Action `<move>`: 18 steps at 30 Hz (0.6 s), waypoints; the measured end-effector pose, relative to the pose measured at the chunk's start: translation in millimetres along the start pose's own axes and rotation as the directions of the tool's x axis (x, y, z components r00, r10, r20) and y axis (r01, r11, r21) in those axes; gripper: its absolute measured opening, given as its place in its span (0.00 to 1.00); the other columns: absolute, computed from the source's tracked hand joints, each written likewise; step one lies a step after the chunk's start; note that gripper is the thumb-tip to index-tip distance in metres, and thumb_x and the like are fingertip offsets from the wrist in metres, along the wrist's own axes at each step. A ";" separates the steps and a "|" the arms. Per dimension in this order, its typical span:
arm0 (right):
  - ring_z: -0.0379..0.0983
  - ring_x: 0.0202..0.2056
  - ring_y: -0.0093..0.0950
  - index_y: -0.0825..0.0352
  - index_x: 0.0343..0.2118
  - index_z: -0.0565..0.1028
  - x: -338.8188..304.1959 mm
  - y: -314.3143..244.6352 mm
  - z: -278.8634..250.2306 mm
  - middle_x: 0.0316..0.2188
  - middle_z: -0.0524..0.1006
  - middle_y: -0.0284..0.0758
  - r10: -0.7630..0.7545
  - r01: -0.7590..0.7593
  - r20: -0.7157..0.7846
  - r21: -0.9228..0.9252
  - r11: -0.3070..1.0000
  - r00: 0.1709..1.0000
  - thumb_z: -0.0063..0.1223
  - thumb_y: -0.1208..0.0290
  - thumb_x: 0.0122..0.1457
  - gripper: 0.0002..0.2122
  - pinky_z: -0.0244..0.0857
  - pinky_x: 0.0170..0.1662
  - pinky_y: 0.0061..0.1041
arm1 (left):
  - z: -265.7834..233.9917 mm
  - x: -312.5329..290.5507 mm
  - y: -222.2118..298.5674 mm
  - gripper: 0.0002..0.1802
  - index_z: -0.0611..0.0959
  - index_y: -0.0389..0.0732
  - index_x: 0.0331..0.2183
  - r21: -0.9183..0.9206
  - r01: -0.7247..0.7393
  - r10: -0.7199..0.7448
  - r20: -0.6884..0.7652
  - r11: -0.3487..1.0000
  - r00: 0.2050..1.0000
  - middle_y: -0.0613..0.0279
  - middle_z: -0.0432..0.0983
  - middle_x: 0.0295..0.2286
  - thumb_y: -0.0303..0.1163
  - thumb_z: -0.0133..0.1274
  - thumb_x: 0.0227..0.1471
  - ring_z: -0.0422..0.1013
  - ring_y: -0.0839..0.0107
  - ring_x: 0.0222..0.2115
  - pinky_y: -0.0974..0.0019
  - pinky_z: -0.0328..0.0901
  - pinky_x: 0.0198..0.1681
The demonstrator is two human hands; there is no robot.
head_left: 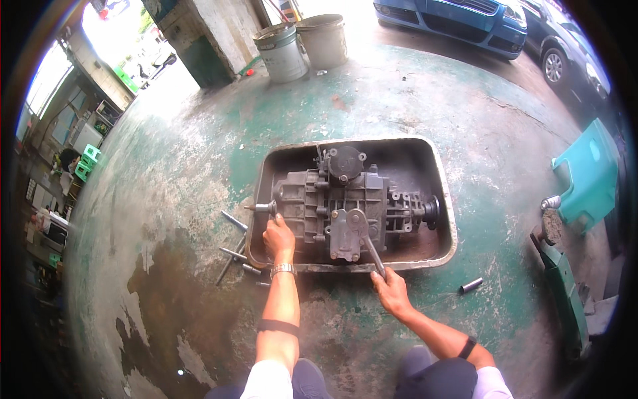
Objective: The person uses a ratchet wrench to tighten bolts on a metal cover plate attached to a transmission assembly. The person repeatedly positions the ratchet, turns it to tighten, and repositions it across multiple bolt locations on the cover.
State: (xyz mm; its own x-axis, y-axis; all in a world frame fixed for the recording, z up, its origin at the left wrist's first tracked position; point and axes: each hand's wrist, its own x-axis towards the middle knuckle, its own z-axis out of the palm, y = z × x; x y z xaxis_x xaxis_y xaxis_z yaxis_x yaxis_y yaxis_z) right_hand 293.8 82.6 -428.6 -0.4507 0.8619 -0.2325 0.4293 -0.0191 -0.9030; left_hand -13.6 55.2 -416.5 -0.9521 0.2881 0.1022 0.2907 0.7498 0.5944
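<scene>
A grey metal gearbox (359, 196) lies in a shallow metal tray (446, 219) on the floor. My left hand (279, 238) is at the gearbox's left end, its fingers curled against the casing just below the protruding input shaft (264, 207). Part of that grip is hidden by the hand itself. Over the tray's near rim, my right hand (392, 292) is closed round the lower end of a ratchet wrench (373, 253). The wrench slants up to the left, and its round head rests at the bolted cover plate (343, 238) on the gearbox's near side.
Several metal rods and sockets (234, 254) lie left of the tray; a short metal tube (471, 286) lies to its right. A turquoise stool (588, 174) and a green floor jack (563, 292) stand at right. Farther back are two buckets (322, 41), a pillar and parked cars (458, 23).
</scene>
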 end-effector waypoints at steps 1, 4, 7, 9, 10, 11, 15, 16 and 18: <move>0.71 0.21 0.34 0.71 0.34 0.74 6.5 -0.8 -7.9 0.18 0.74 0.43 0.028 -0.031 0.079 0.026 0.999 0.996 0.57 0.56 0.61 0.18 0.65 0.30 0.37 | -3.3 0.3 -1.3 0.24 0.81 0.35 0.35 -0.006 0.006 -0.006 0.031 1.000 1.000 0.35 0.79 0.32 0.48 0.45 0.61 0.74 0.35 0.37 0.37 0.66 0.40; 0.62 0.21 0.17 0.74 0.25 0.76 29.3 -15.0 -47.1 0.14 0.69 0.34 -0.033 0.032 0.056 0.017 0.999 0.998 0.62 0.59 0.57 0.18 0.59 0.23 0.30 | -18.8 3.9 -5.1 0.21 0.79 0.29 0.37 -0.001 -0.086 0.086 0.073 0.996 0.994 0.31 0.78 0.35 0.42 0.52 0.58 0.74 0.36 0.40 0.41 0.66 0.43; 0.60 0.21 0.15 0.72 0.25 0.77 36.0 -39.0 -87.2 0.14 0.68 0.29 -0.083 0.083 0.008 -0.008 0.997 0.997 0.65 0.62 0.56 0.16 0.56 0.23 0.26 | -24.1 -3.2 -4.0 0.19 0.77 0.25 0.37 -0.084 -0.107 0.109 0.016 0.991 0.994 0.32 0.76 0.36 0.34 0.58 0.53 0.73 0.38 0.40 0.46 0.66 0.45; 0.60 0.23 0.13 0.70 0.28 0.78 38.0 -57.6 -112.0 0.18 0.68 0.21 -0.102 0.092 0.054 0.159 0.983 0.993 0.65 0.63 0.57 0.13 0.56 0.24 0.22 | -25.7 -11.1 -2.2 0.18 0.78 0.26 0.37 -0.128 -0.118 0.112 -0.056 0.985 0.992 0.34 0.76 0.36 0.33 0.58 0.52 0.72 0.40 0.41 0.47 0.65 0.46; 0.60 0.22 0.13 0.70 0.28 0.77 38.8 -67.0 -123.2 0.17 0.68 0.22 -0.149 0.141 0.047 0.152 0.978 0.988 0.64 0.63 0.57 0.13 0.56 0.24 0.22 | -26.5 -12.9 0.9 0.17 0.78 0.28 0.38 -0.166 -0.103 0.099 -0.033 0.981 0.995 0.38 0.75 0.37 0.33 0.58 0.52 0.72 0.43 0.41 0.49 0.65 0.46; 0.61 0.22 0.13 0.70 0.27 0.77 39.5 -75.8 -133.9 0.17 0.68 0.22 -0.171 0.164 0.044 0.137 0.977 0.984 0.64 0.63 0.58 0.13 0.57 0.24 0.22 | -27.5 -16.1 3.5 0.16 0.79 0.29 0.38 -0.170 -0.087 0.079 -0.052 0.982 0.996 0.39 0.75 0.38 0.33 0.58 0.52 0.72 0.43 0.41 0.49 0.65 0.46; 0.64 0.20 0.21 0.72 0.21 0.71 45.4 -100.8 -160.2 0.14 0.67 0.37 -0.223 0.216 0.015 -0.321 0.922 0.975 0.62 0.60 0.57 0.19 0.61 0.24 0.31 | -24.4 -31.4 21.6 0.16 0.79 0.31 0.38 -0.241 -0.088 0.064 -0.106 0.966 0.992 0.49 0.79 0.32 0.34 0.59 0.53 0.77 0.54 0.34 0.53 0.70 0.39; 0.64 0.19 0.27 0.73 0.20 0.71 44.5 -102.5 -160.4 0.15 0.67 0.41 -0.273 0.277 0.061 -0.337 0.900 0.960 0.62 0.60 0.56 0.19 0.62 0.25 0.34 | -21.3 -35.3 28.3 0.15 0.79 0.32 0.38 -0.462 -0.046 0.077 0.048 0.886 0.996 0.53 0.79 0.30 0.35 0.58 0.55 0.78 0.58 0.30 0.57 0.71 0.35; 0.68 0.20 0.42 0.73 0.21 0.72 41.8 -103.0 -157.1 0.18 0.72 0.48 -0.234 0.274 0.144 -0.428 0.861 0.962 0.61 0.58 0.55 0.20 0.64 0.28 0.38 | -17.9 -47.9 37.1 0.14 0.79 0.34 0.37 -0.736 0.152 0.127 0.308 0.659 0.943 0.60 0.78 0.27 0.37 0.56 0.58 0.77 0.67 0.24 0.65 0.72 0.28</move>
State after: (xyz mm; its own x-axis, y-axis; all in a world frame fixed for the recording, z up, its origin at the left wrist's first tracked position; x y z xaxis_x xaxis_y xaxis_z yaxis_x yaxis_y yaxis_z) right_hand 353.7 200.2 -288.6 -0.6463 0.7604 -0.0638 0.5813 0.4364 -0.6867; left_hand 41.1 58.6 -385.1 -0.8316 0.5505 -0.0739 -0.0224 0.0996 0.9948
